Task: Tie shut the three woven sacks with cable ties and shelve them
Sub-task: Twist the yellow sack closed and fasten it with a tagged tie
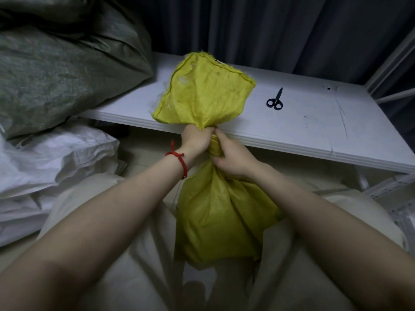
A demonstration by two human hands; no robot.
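I have both hands clenched on the gathered neck of the yellow woven sack [215, 221], which stands upright between my knees, just in front of the front edge of the white shelf [314, 122]. My left hand [195, 140] grips the neck at the top, right under the flared mouth, and my right hand [231, 158] is wrapped round it just below, the two hands touching. The sack's mouth fans out above my hands and covers part of the shelf's front edge. A red string bracelet [179, 160] sits on my left wrist. My fingers hide the neck, so I cannot tell whether a cable tie is round it. The sack's bottom is lost in shadow between my legs. Black scissors [274, 100] lie closed on the shelf, right of the mouth and well apart from it. A bulging green sack [56, 70] fills the shelf's left end, cut off by the frame, and a white sack [51, 162] lies below it.
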